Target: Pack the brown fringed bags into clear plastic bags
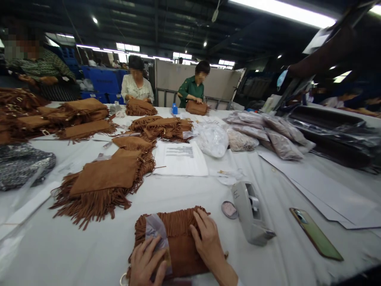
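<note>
On near side of table (89, 254), fringed bag (184, 256) lies w/ long axis approx L-R, under L hand (145, 260), spread over clear strip (156, 225), & R hand (208, 236), fingers apart on fringe (178, 223) nr R end

Brown bag (183, 254), suede-like, flat on the white table (101, 246), close to the viewer, long side running left to right. Along the far part, a fringe (178, 223): thin strands packed side by side, combed straight, running far to near. Below, plain and smooth. Across the left part, a translucent strip (155, 225), slightly wrinkled, over fringe and body alike. By the near left corner, a pale ring (121, 278).
</note>
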The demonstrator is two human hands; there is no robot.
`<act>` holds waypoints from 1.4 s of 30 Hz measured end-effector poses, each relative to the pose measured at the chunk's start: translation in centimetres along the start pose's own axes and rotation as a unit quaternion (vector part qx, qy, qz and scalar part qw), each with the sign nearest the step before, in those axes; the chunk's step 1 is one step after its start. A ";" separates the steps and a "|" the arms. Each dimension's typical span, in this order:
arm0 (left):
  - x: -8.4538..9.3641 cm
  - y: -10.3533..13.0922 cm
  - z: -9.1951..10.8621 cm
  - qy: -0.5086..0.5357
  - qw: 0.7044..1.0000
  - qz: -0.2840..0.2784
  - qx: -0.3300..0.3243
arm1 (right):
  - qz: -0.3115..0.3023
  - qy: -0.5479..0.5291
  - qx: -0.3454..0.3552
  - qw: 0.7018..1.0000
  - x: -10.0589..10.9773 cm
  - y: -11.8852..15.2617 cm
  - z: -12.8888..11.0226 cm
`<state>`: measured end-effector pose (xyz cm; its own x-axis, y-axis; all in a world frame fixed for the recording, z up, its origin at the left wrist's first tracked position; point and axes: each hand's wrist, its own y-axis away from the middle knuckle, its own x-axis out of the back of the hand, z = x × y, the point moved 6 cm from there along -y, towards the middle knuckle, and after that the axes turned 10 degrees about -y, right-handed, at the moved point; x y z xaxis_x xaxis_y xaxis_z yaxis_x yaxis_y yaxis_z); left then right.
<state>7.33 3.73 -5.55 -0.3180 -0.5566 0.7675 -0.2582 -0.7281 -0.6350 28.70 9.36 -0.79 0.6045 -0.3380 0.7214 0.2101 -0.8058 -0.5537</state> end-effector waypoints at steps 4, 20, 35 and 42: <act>-1.0 -0.1 -2.2 0.002 0.999 -0.011 0.044 | -0.053 0.012 -0.045 0.998 1.4 -0.5 2.9; -5.1 -9.7 -8.6 0.060 0.989 -0.086 0.102 | -0.001 0.026 -0.060 0.998 3.9 -7.4 12.0; -19.4 -22.8 -20.0 0.041 0.968 -0.240 0.051 | -0.177 -0.091 -0.172 0.965 -13.5 -23.6 16.6; -20.1 -24.9 -21.3 0.046 0.970 -0.220 0.089 | -0.222 -0.062 -0.209 0.950 -16.9 -24.2 18.6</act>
<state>0.76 41.57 -7.00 -0.2943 -0.1438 0.9448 -0.2284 -0.9494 -0.2156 27.71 43.68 -7.34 0.6188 0.1199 0.7763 0.1587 -0.9870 0.0260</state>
